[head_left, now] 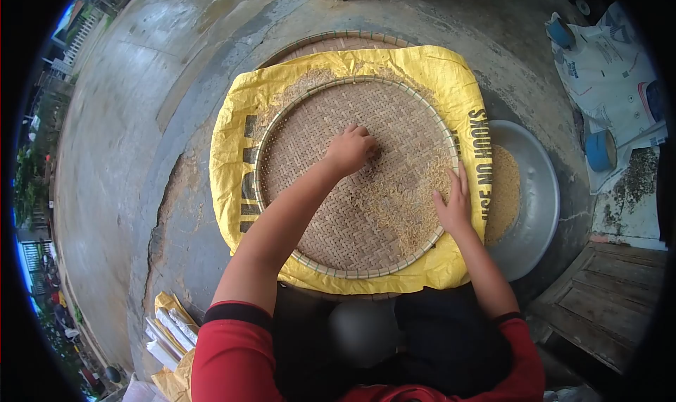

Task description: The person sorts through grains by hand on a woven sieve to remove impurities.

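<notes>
A round woven bamboo winnowing tray lies on a yellow sack with dark printed letters. Husked-looking tan grain is spread thinly over the tray's right and lower right part. Above the middle of the tray, at the grain's upper edge, my left hand is closed with its fingers curled down; what they hold, if anything, is hidden. My right hand rests at the tray's right rim, fingers stretched along it and thumb apart on the inner side, beside the grain.
A metal basin holding grain stands to the right, partly under the sack. Another woven tray's rim shows behind the sack. Rolled sacks lie at lower left, a wooden panel at lower right. The concrete floor is cracked.
</notes>
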Available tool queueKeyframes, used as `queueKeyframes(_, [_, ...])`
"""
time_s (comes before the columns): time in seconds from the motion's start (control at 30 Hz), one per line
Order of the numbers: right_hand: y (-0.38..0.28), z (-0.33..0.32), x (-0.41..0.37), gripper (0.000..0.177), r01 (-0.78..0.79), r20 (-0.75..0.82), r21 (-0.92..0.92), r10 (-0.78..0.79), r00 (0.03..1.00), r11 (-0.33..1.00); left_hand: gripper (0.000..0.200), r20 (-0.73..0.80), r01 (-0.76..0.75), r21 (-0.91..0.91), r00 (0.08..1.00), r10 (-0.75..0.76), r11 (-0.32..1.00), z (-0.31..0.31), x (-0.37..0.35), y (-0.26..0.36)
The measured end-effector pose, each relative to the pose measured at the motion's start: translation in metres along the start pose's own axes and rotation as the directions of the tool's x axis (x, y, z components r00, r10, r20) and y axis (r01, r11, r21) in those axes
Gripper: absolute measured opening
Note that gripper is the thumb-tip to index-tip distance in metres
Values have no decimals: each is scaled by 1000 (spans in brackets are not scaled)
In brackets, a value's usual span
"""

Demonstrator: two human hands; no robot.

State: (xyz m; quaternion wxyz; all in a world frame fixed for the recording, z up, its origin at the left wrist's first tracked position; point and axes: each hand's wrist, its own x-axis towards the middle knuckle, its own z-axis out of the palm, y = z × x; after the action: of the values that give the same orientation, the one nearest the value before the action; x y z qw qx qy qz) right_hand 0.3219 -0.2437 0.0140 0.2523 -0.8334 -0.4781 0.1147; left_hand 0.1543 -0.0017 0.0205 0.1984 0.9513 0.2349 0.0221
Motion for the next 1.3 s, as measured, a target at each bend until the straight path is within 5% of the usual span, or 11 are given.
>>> queueKeyframes(0.13, [2,1,-1,56,-9,16,41,8,1000,999,25,-17,-62,123,998,64,991,8,3,0])
queueKeyframes(0.23, [3,3,-1,56,2,12,19,-2,1000,1000,24,83,70,48,994,-74,996,-8,13,20])
queueKeyframes(0.27, [4,4,-1,56,0,14,20,-1,1000,1000,26,222,124,-369,974,-43,921,-19,21,34])
queueKeyframes(0.3, [4,5,-1,55,25,-8,-5,-25,1000,1000,28,331,215,-706,943,45,675,-34,26,48])
queueKeyframes(0.37, [6,3,-1,55,45,-25,-42,-46,999,998,37,278,219,-951,912,302,216,-77,12,92])
queueKeyframes(0.4, [5,3,-1,55,56,-32,-30,-57,998,998,37,277,220,-953,911,307,208,-76,14,92])
queueKeyframes(0.47, [7,5,-1,55,85,-60,-18,-86,995,996,44,126,37,-869,981,148,493,-80,20,81])
queueKeyframes(0.53, [4,2,0,55,65,-50,-8,-66,997,998,37,86,158,-721,987,-139,674,-61,23,52])
queueKeyframes(0.63, [5,4,0,55,40,-31,-19,-41,999,999,26,166,180,-483,980,-112,857,-44,6,18])
queueKeyframes(0.7, [6,3,-1,55,38,-25,-46,-39,999,998,18,134,10,-242,991,23,970,-26,-6,3])
queueKeyframes(1.3, [5,3,-1,59,29,-17,4,-29,999,1000,11,136,-79,49,988,72,996,-5,-3,17])
